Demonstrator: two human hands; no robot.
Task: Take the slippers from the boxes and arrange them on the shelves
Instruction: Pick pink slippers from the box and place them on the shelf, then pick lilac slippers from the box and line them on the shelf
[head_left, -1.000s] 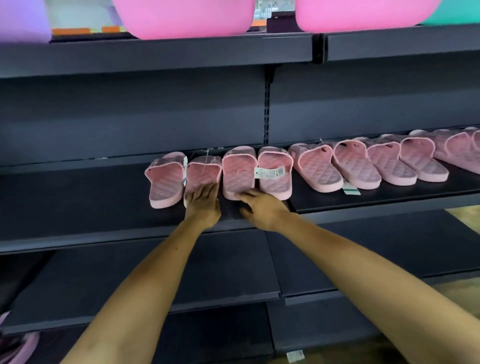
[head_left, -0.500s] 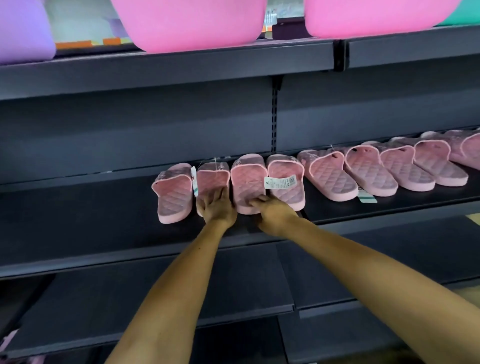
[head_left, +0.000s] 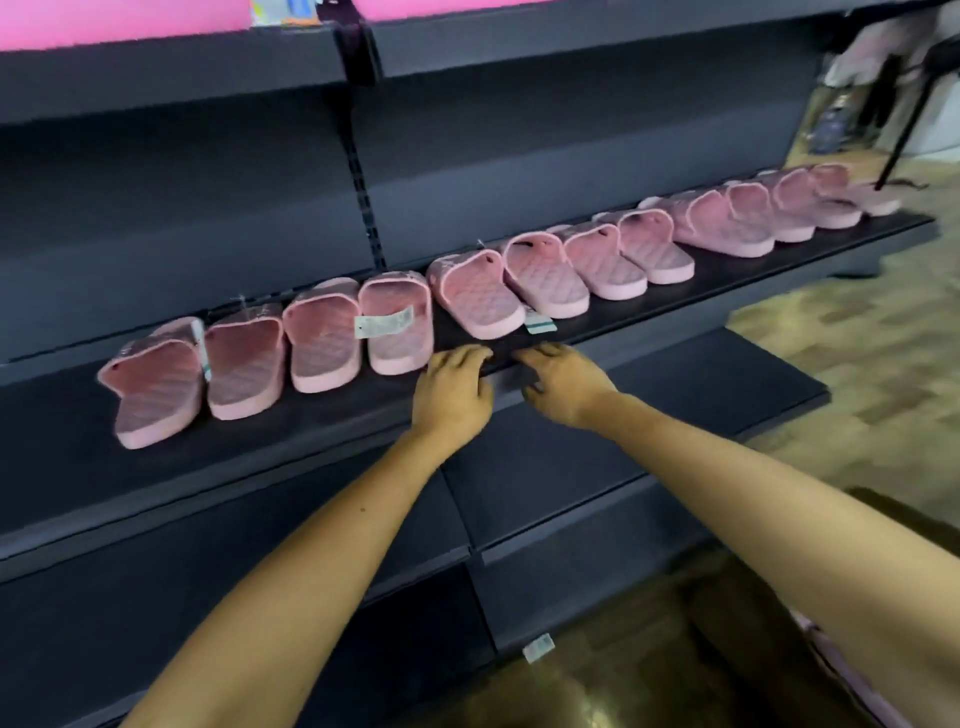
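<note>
We are facing a shelf (head_left: 260, 457) on which a row of slippers (head_left: 540, 280) is running from near left to far right, heels toward us, toes toward the back panel (head_left: 182, 208). Our left grip (head_left: 452, 397) and right grip (head_left: 563, 387) are hovering side by side over the shelf's front edge, just before the fourth slipper (head_left: 397, 325) and fifth slipper (head_left: 478, 293) from the left. A paper tag (head_left: 540, 325) is lying right of the fifth slipper; a lower shelf (head_left: 675, 405) is sitting beneath.

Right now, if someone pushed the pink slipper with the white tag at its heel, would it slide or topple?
The tagged slipper would probably slide: it lies flat on the smooth dark shelf, so tipping seems unlikely. Its thick moulded sole suggests light, fairly stiff foam. The white tag may flap.
</note>
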